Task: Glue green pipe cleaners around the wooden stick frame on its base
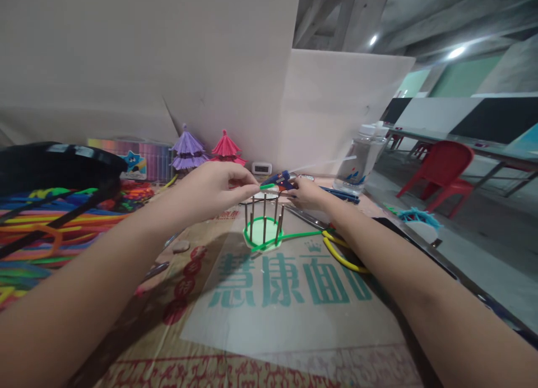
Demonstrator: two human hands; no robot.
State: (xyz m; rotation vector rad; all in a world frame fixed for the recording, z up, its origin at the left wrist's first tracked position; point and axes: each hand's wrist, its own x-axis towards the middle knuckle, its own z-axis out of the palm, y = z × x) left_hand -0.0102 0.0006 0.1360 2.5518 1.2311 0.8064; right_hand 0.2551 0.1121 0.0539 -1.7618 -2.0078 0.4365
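My left hand (218, 187) reaches in from the left, thumb and forefinger pinched on a short green pipe cleaner (267, 187). Facing it, my right hand (310, 193) has its fingers curled at the handle of a blue glue gun (277, 179), whose nozzle points left, close to the green piece. Below both hands stands a small pale-green base (261, 235) with several thin brown sticks (264, 222) upright on it. A green pipe cleaner (300, 235) runs around the sticks and trails to the right. My fingers partly hide the glue gun's handle.
Coloured pipe cleaners (46, 231) and a black bag (59, 166) lie left. Behind stand a purple paper-like umbrella roof (188, 147), a red one (226, 146), a marker box (145, 158) and a clear bottle (362, 158). Scissors (309, 217) and yellow pipe cleaners (342, 256) lie by my right forearm.
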